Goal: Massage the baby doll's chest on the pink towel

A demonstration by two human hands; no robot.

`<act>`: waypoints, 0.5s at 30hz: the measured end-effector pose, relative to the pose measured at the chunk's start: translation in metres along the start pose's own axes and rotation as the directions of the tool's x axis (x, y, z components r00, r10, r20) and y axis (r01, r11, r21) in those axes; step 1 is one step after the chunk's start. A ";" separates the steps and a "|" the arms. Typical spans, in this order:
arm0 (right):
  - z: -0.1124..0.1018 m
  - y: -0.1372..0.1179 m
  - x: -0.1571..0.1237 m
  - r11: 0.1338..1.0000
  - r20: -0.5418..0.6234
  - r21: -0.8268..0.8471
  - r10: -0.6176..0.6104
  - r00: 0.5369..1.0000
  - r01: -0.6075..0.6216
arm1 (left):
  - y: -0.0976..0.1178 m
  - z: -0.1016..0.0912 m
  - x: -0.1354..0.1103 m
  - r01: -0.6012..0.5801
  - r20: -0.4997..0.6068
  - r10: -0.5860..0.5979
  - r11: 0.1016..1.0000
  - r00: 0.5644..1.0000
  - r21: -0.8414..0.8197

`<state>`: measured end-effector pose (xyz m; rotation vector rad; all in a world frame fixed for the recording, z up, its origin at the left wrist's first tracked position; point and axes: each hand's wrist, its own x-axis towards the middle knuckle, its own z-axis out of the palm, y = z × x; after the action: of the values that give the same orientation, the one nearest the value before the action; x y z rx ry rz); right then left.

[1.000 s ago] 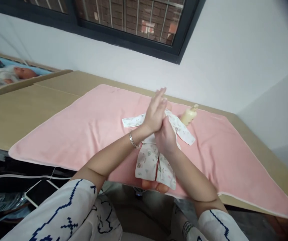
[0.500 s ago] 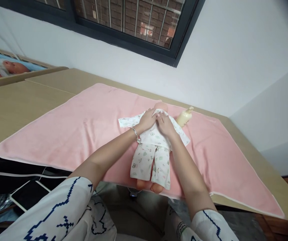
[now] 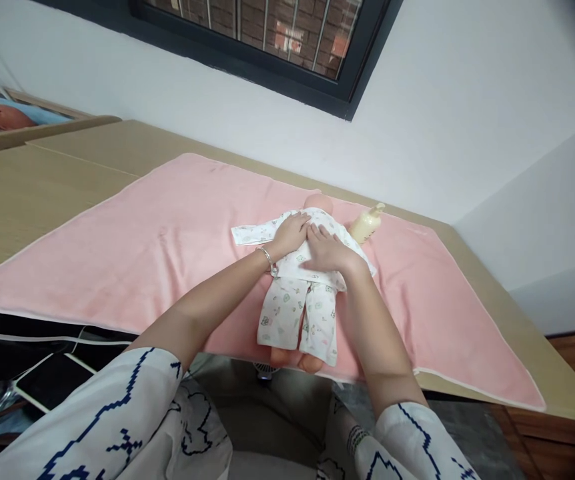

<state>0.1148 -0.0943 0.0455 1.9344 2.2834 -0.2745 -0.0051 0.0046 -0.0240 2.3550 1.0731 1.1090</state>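
A baby doll (image 3: pixel 318 202) lies on a pink blanket (image 3: pixel 192 220), its head away from me and its feet at the near edge. It wears a white patterned shirt (image 3: pixel 295 268) and matching trousers (image 3: pixel 281 317). My left hand (image 3: pixel 291 235), a silver bangle on its wrist, rests flat on the upper left of the shirt. Beside it my right hand (image 3: pixel 327 250) lies on the middle of the shirt with its fingers stretched out and thumb apart. Neither hand grips anything. A cream bottle (image 3: pixel 365 225) lies tilted by the doll's right-hand sleeve.
The blanket covers most of a wooden table (image 3: pixel 82 157) against a white wall under a barred window. Another doll (image 3: pixel 5 115) lies in a wooden-edged crib at far left. A white-framed tablet (image 3: pixel 55 381) and a cable sit below the table's near left edge.
My right hand has turned on the shirt, its thumb spreading toward the left and its wrist moving right. The left hand stays on the shirt. The view has shifted slightly.
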 end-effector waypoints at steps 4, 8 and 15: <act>0.005 -0.026 -0.014 0.978 0.126 -0.200 0.084 0.988 -0.058 | -0.005 0.001 0.000 0.003 -0.004 -0.003 1.000 1.000 -0.022; 0.013 -0.039 -0.013 0.958 0.001 -0.257 0.132 0.991 -0.127 | -0.011 0.002 0.001 -0.008 -0.007 0.007 0.998 1.000 -0.062; -0.015 -0.014 -0.019 0.988 -0.140 -0.072 -0.147 0.979 0.138 | -0.010 0.003 0.001 -0.005 -0.019 0.004 0.999 1.000 -0.042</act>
<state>0.1039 -0.1117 0.0648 1.8193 2.4956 -0.0776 -0.0073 0.0125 -0.0314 2.3203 1.0411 1.1458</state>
